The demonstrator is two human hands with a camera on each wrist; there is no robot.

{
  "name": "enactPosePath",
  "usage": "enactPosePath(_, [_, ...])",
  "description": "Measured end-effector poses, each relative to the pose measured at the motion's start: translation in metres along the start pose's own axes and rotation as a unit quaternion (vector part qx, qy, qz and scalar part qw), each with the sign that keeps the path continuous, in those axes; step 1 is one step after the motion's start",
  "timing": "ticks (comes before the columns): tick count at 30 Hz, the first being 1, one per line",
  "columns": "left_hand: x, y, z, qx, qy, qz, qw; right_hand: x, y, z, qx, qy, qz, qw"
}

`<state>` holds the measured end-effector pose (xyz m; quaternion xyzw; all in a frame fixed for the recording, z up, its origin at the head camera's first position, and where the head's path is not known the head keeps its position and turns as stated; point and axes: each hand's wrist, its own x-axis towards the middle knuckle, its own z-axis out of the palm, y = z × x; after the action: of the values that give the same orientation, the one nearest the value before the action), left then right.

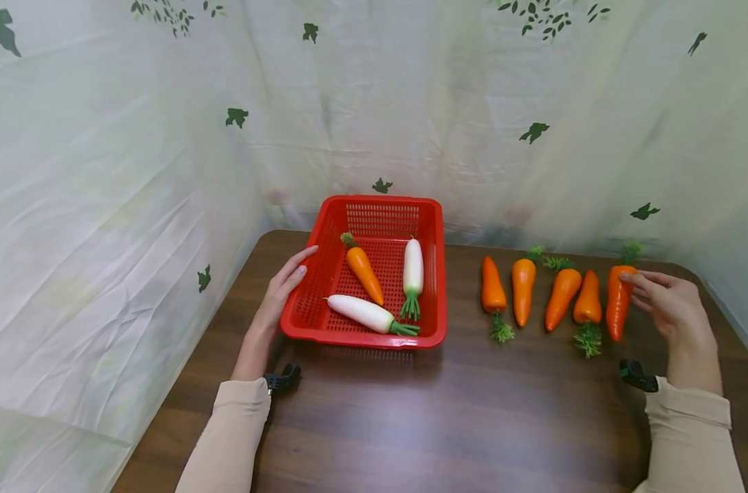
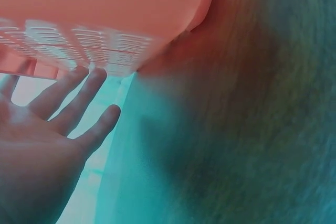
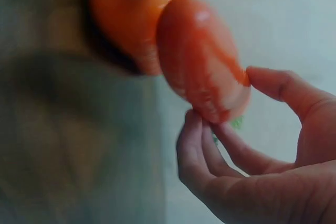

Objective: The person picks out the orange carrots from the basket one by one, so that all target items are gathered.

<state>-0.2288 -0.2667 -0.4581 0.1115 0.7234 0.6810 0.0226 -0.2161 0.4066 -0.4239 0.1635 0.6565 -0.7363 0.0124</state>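
At the far right of the row, my right hand (image 1: 675, 301) pinches an orange carrot (image 1: 617, 305) between thumb and fingers near its leafy end. The right wrist view shows this carrot (image 3: 202, 59) close up, with fingertips on both sides of it. My left hand (image 1: 281, 291) rests against the left side of a red plastic basket (image 1: 364, 335); its fingers (image 2: 68, 103) are extended along the slotted wall. Inside the basket lie one carrot (image 1: 364, 274) and two white radishes, one radish (image 1: 413, 267) at the right and another radish (image 1: 361, 311) near the front.
Left of the held carrot, several more carrots lie in a row on the brown wooden table (image 1: 447, 424), among them a carrot (image 1: 493, 287) nearest the basket and a carrot (image 1: 588, 301) beside the held one. A leaf-patterned cloth (image 1: 380, 103) hangs behind the table.
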Motion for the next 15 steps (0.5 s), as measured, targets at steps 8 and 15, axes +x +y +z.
enactPosePath(8, [-0.001,-0.001,-0.001,-0.001,0.002,0.002,1.0,0.009,0.014,-0.005,-0.099,0.062,0.015,0.9931])
enactPosePath(15, [-0.001,-0.001,0.0,-0.01,-0.001,0.002,0.9999,0.01,0.018,-0.008,-0.179,0.05,0.016,0.9824])
